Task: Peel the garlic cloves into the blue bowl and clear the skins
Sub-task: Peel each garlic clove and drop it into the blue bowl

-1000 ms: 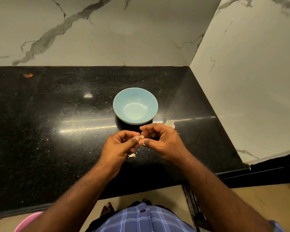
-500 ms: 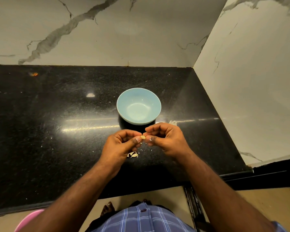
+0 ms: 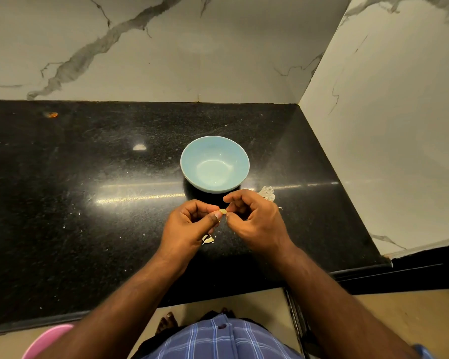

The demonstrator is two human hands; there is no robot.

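Garlic clove (image 3: 223, 211), one, pinched between left hand (image 3: 189, 226) and right hand (image 3: 257, 221); one blue bowl (image 3: 192, 161).

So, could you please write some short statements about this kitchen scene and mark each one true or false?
1. The blue bowl holds several peeled cloves. False: nothing shows inside it.
2. The left hand pinches a garlic clove between thumb and fingers. True.
3. The right hand rests flat on the black countertop. False: its fingers are curled, with the fingertips at the clove.
4. Bits of garlic skin lie on the countertop below the hands. True.
5. The hands work directly over the bowl. False: they are on the near side of it, over the countertop.
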